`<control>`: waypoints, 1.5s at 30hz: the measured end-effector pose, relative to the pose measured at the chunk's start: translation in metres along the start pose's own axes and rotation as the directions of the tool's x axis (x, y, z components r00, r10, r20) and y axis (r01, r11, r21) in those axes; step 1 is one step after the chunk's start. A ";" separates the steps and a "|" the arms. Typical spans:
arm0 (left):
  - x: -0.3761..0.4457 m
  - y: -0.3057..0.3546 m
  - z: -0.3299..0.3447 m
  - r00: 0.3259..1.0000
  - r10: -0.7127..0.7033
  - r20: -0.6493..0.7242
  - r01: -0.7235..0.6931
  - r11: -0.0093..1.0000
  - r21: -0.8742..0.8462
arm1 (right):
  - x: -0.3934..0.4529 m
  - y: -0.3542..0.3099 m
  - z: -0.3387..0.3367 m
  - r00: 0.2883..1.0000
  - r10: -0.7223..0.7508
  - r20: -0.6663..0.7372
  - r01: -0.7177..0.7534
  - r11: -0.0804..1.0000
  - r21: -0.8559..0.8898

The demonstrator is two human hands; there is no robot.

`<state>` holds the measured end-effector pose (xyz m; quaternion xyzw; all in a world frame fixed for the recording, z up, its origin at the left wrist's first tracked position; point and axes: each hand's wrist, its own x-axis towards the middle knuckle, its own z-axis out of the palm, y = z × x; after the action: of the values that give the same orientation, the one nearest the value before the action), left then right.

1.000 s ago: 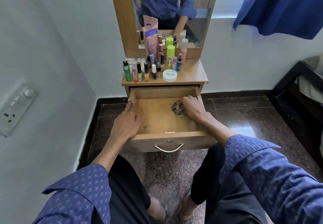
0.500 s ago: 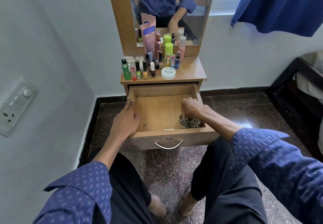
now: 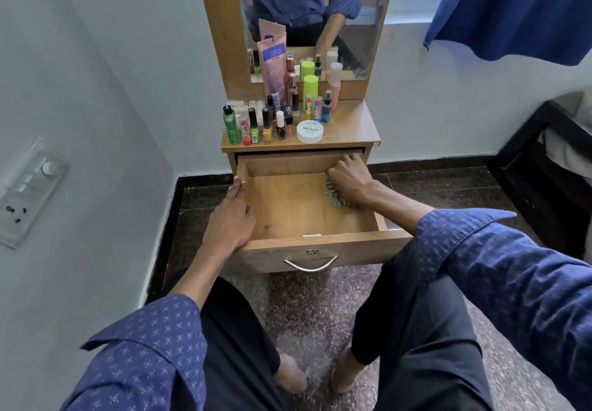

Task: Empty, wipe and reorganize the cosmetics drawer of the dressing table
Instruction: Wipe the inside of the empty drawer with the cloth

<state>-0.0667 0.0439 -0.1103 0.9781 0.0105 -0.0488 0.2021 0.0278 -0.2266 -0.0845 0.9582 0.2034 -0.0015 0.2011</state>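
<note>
The wooden drawer [image 3: 298, 244] of the dressing table stands pulled out, with nothing on its floor but a patterned cloth [image 3: 336, 197]. My right hand [image 3: 350, 178] presses that cloth against the drawer floor near the back right corner, fingers closed over it. My left hand [image 3: 232, 215] grips the drawer's left wall. Several cosmetics stand crowded on the tabletop [image 3: 349, 128]: nail polish bottles [image 3: 267, 125], a green bottle [image 3: 231, 125], a white round jar [image 3: 309, 131], a tall pink tube [image 3: 274, 64] and lime-capped containers [image 3: 310, 85].
A mirror [image 3: 307, 10] rises behind the tabletop. The left wall carries a switch panel [image 3: 25, 192]. A dark bed frame [image 3: 544, 167] stands at the right under a blue curtain [image 3: 512, 10]. My knees and bare feet are below the drawer front.
My right hand has slid the cloth from the drawer's front right corner toward the back right corner. My left hand has stayed on the left wall.
</note>
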 end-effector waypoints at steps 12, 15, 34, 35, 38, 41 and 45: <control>-0.001 -0.001 0.001 1.000 -0.002 -0.026 0.002 1.000 -0.027 | -0.019 -0.006 0.007 0.900 -0.229 0.371 0.195 0.972 0.128; -0.001 0.003 0.002 1.000 -0.017 -0.019 0.016 0.999 -0.039 | -0.018 -0.002 0.009 0.905 -0.249 0.345 0.159 0.950 0.269; -0.011 -0.003 -0.014 0.971 -0.185 -0.149 0.098 0.885 -0.456 | 0.022 -0.091 -0.025 0.939 0.099 0.330 -0.342 0.145 0.928; -0.012 -0.002 -0.015 0.971 -0.182 -0.156 0.096 0.892 -0.441 | 0.029 -0.098 -0.029 0.924 0.101 0.370 -0.372 0.004 0.928; -0.014 0.004 -0.014 0.968 -0.161 -0.193 0.076 0.920 -0.385 | 0.047 -0.118 -0.036 0.908 0.054 0.415 -0.377 -0.324 0.868; -0.012 0.002 -0.012 0.970 -0.129 -0.205 0.053 0.939 -0.340 | 0.059 -0.130 -0.038 0.919 0.119 0.377 -0.326 -0.311 0.893; -0.007 -0.005 -0.008 0.971 -0.134 -0.198 0.061 0.940 -0.336 | 0.063 -0.133 -0.039 0.938 0.137 0.320 -0.286 -0.217 0.933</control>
<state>-0.0731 0.0521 -0.1047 0.9286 0.0893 0.0509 0.3565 0.0309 -0.0755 -0.1051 0.7852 -0.0467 -0.1688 -0.5940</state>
